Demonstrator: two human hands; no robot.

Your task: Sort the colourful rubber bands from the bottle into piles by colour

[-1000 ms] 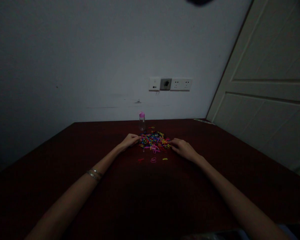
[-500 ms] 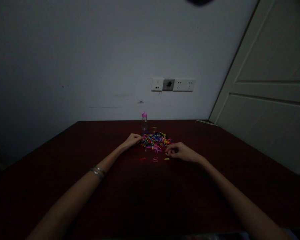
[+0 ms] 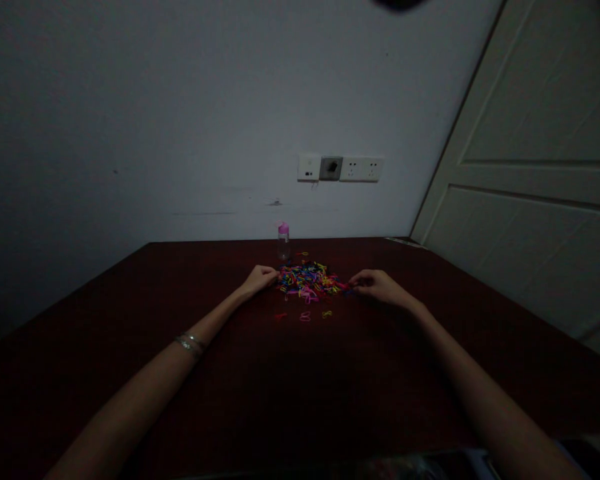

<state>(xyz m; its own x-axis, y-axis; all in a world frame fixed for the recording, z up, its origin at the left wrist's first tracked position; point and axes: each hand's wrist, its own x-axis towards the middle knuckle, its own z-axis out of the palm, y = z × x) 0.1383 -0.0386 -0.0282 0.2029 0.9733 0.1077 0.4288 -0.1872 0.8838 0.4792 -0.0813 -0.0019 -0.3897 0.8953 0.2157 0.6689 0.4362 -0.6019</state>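
A heap of small, brightly coloured rubber bands lies on the dark red table. My left hand rests at the heap's left edge with its fingers closed together; what they hold, if anything, is too small to make out. At the right edge is my right hand, fingers curled and tips drawn close beside a blue band. Whether a band is between them cannot be seen. Nearer to me, a red band, a pink band and a yellow band lie apart in a row.
Behind the heap stands a clear bottle with a pink top. A yellow band lies near it. The table meets a pale wall with sockets, and a white door is on the right.
My right hand has moved from beside the yellow band, away from me, to the heap's right edge. The yellow band now lies uncovered in the row. My left hand stays at the heap.
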